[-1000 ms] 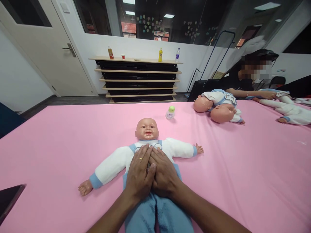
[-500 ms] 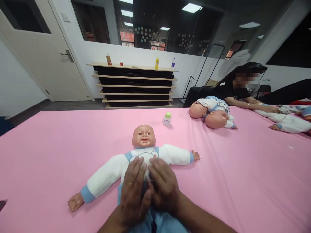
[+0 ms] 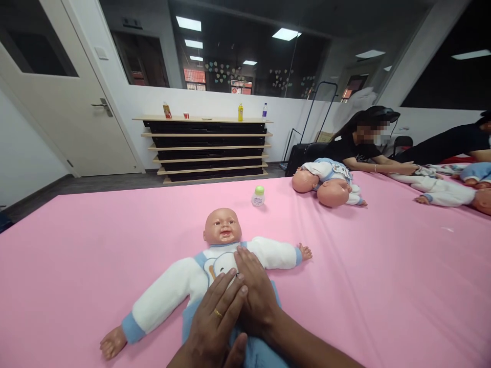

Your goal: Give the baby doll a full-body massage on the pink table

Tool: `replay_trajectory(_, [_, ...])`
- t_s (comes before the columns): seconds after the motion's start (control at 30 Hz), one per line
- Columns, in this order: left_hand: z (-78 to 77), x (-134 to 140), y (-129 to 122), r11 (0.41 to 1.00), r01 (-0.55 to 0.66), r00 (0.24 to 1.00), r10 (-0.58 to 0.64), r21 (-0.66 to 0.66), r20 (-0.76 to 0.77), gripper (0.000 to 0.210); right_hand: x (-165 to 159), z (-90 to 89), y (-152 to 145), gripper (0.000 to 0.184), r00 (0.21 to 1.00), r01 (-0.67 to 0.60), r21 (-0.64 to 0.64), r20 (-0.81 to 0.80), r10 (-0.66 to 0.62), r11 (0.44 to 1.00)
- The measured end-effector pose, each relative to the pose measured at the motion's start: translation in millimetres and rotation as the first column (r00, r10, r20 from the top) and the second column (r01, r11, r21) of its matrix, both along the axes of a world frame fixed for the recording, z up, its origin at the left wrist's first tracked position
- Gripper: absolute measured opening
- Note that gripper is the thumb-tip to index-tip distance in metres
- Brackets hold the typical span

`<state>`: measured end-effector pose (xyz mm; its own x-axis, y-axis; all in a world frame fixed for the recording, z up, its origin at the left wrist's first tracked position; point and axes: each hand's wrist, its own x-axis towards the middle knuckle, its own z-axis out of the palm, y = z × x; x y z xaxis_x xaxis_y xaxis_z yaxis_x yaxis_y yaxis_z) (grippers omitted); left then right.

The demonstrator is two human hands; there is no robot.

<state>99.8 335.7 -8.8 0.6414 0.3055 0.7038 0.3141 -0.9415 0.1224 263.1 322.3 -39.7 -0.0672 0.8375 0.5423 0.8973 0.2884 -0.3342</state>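
Item: baby doll (image 3: 215, 266), supine on pink table cover (image 3: 383, 286), near centre; both hands flat on its torso.
Left hand (image 3: 215, 322), ringed, and right hand (image 3: 255, 296) lie open, palms down, overlapping, gripping nothing. Risk, as judged: the doll looks light and soft, so off-centre pressure may slide it or wrinkle the cover. Small bottle (image 3: 258, 196) stands beyond the head; two more dolls (image 3: 326, 184) lie far right, beside a seated person.

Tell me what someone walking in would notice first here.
A smiling plastic baby doll in a white and blue romper lies on its back in the middle of the pink padded table. The person's left hand and right hand rest flat on its chest and belly. Behind it stands a small green-capped bottle; two more dolls lie heaped at the far right.
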Motion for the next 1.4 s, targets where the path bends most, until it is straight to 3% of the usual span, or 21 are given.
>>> replay_trajectory(0.1, [0.8, 2.3, 4.4, 0.997, 0.046, 0.997, -0.043, 0.054, -0.059, 0.063, 4.4, -16.1, -4.2, 0.055, 0.979, 0.079, 0.206, -0.199, -0.037, 0.975])
replay_trajectory(0.17, [3.7, 3.7, 8.0, 0.997, 0.076, 0.985, -0.069, 0.033, -0.156, 0.063, 5.7, -18.1, -8.8, 0.055, 0.947, 0.086, 0.260, -0.321, 0.002, 0.962])
replay_trajectory(0.27, [9.8, 6.2, 11.4, 0.996, 0.006, 0.943, -0.035, -0.088, -0.332, 0.062, 6.7, -9.7, -14.7, 0.055, 0.920, -0.053, 0.289, -0.357, 0.159, 0.956])
replay_trajectory(0.37, [9.5, 10.7, 12.6, 0.974, -0.132, 0.912, 0.048, -0.182, -0.407, 0.060, 7.8, 4.0, -16.0, 0.056, 0.907, -0.236, 0.314, -0.268, 0.324, 0.920])
replay_trajectory(0.57, [-18.0, 15.0, 15.7, 0.860, -0.353, 0.929, 0.273, -0.369, -0.251, 0.053, 9.0, 24.8, -14.0, 0.055, 0.866, -0.452, 0.329, -0.059, 0.496, 0.829])
replay_trajectory(0.7, [-33.2, 10.1, 18.6, 0.735, -0.358, 0.902, 0.432, -0.576, -0.011, 0.050, 5.4, 33.4, -13.5, 0.049, 0.867, -0.483, 0.305, 0.030, 0.498, 0.821])
replay_trajectory(0.8, [-38.7, 6.9, 15.6, 0.676, -0.327, 0.852, 0.513, -0.661, 0.102, 0.053, 0.0, 37.2, -10.3, 0.044, 0.853, -0.522, 0.186, 0.088, 0.515, 0.833])
replay_trajectory(0.87, [-38.7, 5.8, 10.2, 0.706, -0.324, 0.851, 0.509, -0.630, 0.133, 0.059, -1.9, 36.3, -7.1, 0.044, 0.857, -0.513, 0.078, 0.109, 0.504, 0.855])
replay_trajectory(0.93, [-35.2, 5.5, 4.4, 0.776, -0.318, 0.866, 0.472, -0.544, 0.167, 0.064, -1.1, 31.7, -2.8, 0.047, 0.872, -0.477, 0.001, 0.129, 0.473, 0.879])
replay_trajectory(1.1, [-15.5, 7.3, -1.7, 0.937, -0.164, 0.935, 0.247, -0.310, 0.253, 0.065, 4.3, 10.9, 9.7, 0.054, 0.927, -0.341, -0.064, 0.142, 0.347, 0.938])
replay_trajectory(1.3, [-1.9, 7.3, -0.8, 0.983, 0.017, 0.985, 0.015, -0.185, 0.171, 0.052, 10.9, -12.2, 8.6, 0.056, 0.993, -0.116, -0.010, 0.031, 0.116, 0.993])
replay_trajectory(1.4, [-1.5, 7.3, 3.3, 0.967, 0.013, 0.998, 0.002, -0.256, 0.059, 0.048, 14.2, -16.5, 2.8, 0.053, 0.987, -0.049, 0.067, -0.151, 0.059, 0.996])
